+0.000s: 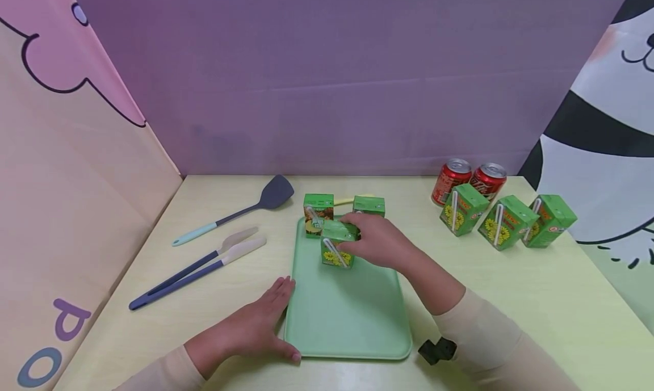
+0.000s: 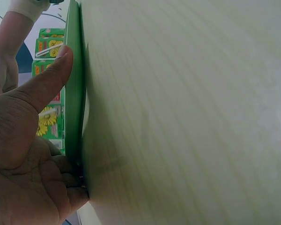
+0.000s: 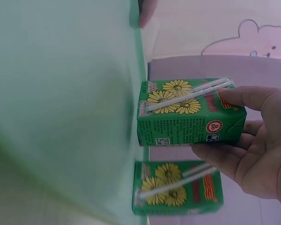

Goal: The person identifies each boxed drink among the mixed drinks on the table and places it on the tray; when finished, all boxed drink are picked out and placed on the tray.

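Note:
My right hand [image 1: 380, 240] grips a green drink carton [image 1: 337, 249] by its upper part, over the far half of the pale green tray [image 1: 352, 323]. In the right wrist view, thumb and fingers hold the end of this carton [image 3: 187, 112], which shows yellow flowers and a white straw; its base is right at the tray surface. Two more cartons stand at the tray's far end, a left one [image 1: 314, 206] and a right one [image 1: 369, 204] partly hidden by my hand. My left hand [image 1: 260, 323] rests against the tray's left edge with fingers extended and thumb at the near corner.
On the left lie a dark spatula [image 1: 276, 192] with a light blue handle and dark blue tongs [image 1: 194, 272]. At the back right stand three green cartons [image 1: 506, 223] before two red cans [image 1: 452, 178]. A thin yellow object [image 1: 343, 201] shows behind the tray's cartons.

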Available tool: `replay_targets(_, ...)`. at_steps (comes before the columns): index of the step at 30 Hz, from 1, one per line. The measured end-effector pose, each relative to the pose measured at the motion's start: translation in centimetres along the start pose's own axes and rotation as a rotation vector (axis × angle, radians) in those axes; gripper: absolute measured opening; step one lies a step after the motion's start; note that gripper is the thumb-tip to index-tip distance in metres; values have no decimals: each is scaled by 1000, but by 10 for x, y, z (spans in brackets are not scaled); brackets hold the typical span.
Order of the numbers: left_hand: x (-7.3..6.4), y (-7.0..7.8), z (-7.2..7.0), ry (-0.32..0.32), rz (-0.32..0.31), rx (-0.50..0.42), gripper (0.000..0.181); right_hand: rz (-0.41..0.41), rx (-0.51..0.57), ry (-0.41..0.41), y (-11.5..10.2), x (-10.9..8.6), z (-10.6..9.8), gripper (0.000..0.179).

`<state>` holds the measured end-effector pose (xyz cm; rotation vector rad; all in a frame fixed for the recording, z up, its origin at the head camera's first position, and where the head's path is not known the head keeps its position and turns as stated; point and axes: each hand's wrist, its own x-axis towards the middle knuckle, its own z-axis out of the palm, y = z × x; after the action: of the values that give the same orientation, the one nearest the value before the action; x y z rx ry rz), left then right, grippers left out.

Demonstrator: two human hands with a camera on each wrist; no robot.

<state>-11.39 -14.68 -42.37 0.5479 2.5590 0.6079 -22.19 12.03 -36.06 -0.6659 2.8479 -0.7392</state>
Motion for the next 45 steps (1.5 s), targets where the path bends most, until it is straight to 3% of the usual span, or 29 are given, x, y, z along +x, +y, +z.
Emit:
replay_targets(13,2,-2,1,-7,-7,-14,135,-44,12,-76,-18,23,16,60)
replay_targets(21,2,-3,0,-5,0,1,135,-36,52,-135,-14,25,16,63)
replay_targets(28,1,-1,-1,-5,0,-9,134,-49,57,-125,-11,23,13,68)
replay_targets(32,1,-1,0,-4,-1,-11,134,-48,119,-86,-8,14,-3,67)
replay_targets(37,1,-1,0,-5,-2,-4,135,-24,166,1,2,0,-37,58)
replay_targets(45,2,-3,2,-3,-1,2,135,56,124,176,39,-23,-84,65)
